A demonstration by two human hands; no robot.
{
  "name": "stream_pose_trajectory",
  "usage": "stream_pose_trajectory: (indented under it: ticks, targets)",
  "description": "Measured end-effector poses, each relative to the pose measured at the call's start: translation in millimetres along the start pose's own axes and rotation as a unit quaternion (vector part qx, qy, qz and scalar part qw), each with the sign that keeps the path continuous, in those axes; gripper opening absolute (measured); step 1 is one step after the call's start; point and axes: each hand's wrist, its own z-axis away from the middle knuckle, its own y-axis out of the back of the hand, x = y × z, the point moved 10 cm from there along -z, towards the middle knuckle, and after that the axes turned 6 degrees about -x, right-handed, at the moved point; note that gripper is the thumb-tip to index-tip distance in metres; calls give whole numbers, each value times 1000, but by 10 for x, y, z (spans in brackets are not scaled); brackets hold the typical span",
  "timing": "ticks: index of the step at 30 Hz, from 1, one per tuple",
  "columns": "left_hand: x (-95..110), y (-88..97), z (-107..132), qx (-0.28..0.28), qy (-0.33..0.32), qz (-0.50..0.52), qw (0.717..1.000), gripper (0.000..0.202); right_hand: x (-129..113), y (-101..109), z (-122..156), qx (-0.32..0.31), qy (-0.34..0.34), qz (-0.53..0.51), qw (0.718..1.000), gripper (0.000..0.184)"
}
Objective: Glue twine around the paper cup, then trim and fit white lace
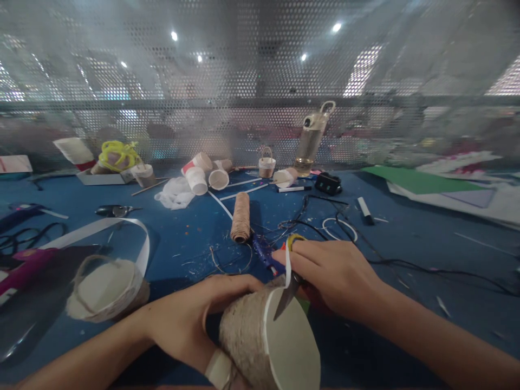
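Observation:
My left hand (207, 319) is wrapped round a paper cup (247, 336) covered in brown twine, tilted so that its white inside faces right. In my right hand (333, 271) is a pair of scissors (286, 299), with yellow on the handle and a dark blade lying across the cup's rim. A thin white strip (288, 265) curls up from the rim beside the blade. Just beyond my hands lies a blue glue gun (263, 252), partly hidden. A spool of brown twine (241, 216) stands a little farther back.
At left, a twine-and-lace basket (103, 290) sits near a white ribbon (140, 238) and a magenta glue gun (30, 265). Paper cups (197, 179), a water bottle (311, 142) and a black box (328, 183) line the back. Cables (422, 268) cross the right side near green paper (422, 181).

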Motion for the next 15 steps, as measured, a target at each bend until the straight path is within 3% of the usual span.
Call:
stream_pose_trajectory:
  ticks: [8, 15]
  targets:
    - [-36, -15, 13, -6, -7, 19, 1000, 83, -13, 42, 1, 10, -2, -1, 1000, 33]
    - [-10, -9, -10, -28, 50, 22, 998, 90, -57, 53, -11, 12, 3, -11, 1000, 38]
